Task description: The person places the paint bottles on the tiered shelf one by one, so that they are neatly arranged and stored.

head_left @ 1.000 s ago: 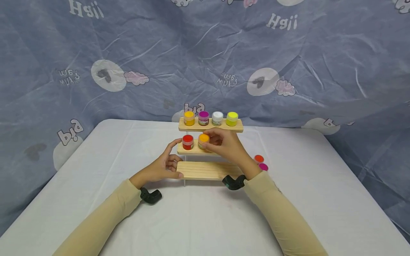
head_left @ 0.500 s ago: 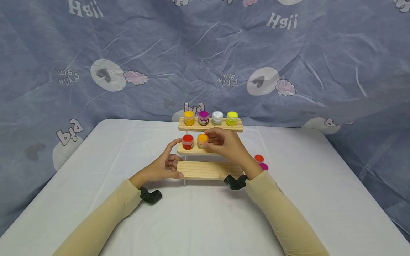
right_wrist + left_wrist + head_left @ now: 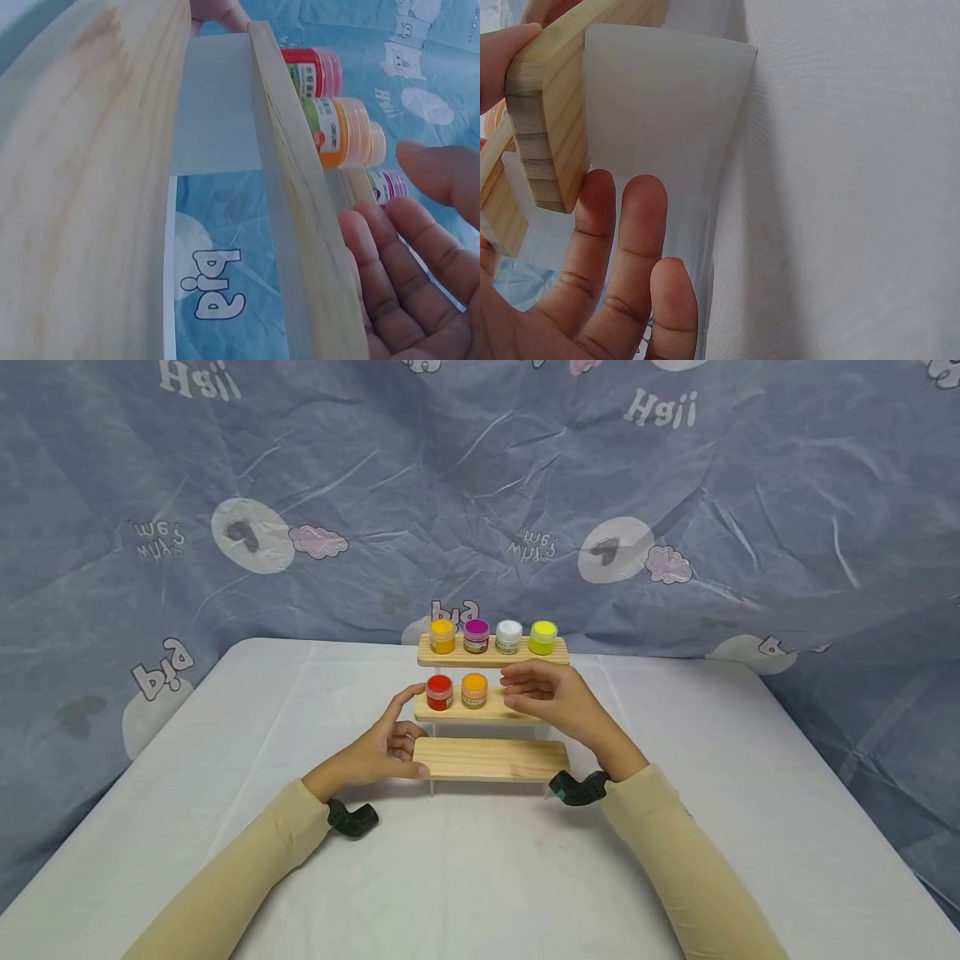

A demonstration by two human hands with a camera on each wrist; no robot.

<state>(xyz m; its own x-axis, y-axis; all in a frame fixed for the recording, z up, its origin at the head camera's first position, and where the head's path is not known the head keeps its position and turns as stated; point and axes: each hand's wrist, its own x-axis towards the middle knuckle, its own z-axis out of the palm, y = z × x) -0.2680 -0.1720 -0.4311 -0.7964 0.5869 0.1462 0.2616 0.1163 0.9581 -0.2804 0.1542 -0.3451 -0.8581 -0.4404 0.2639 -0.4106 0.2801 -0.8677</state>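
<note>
A three-tier wooden display stand [image 3: 491, 760] with translucent side panels [image 3: 660, 97] stands on the table. My left hand [image 3: 378, 752] holds its left end, thumb on the bottom shelf's end and index fingertip by the middle shelf. On the middle shelf stand a red paint jar [image 3: 439, 692] and an orange paint jar [image 3: 474, 691], both upright. My right hand [image 3: 551, 697] is just right of the orange jar, over the same shelf, fingers parted and nothing between them. In the right wrist view, the orange jar [image 3: 341, 133] is apart from the thumb and fingers.
The top shelf [image 3: 491, 660] carries a yellow-orange jar [image 3: 442, 637], a purple jar [image 3: 476, 637], a white jar [image 3: 508, 637] and a bright yellow jar [image 3: 543, 638]. A white cloth [image 3: 300, 893] covers the table. A patterned blue-grey curtain [image 3: 420, 460] hangs behind.
The orange jar has shifted slightly left towards the red one, and my right hand has let go and moved right. Its forearm now hides two jars on the table. My left hand stays put.
</note>
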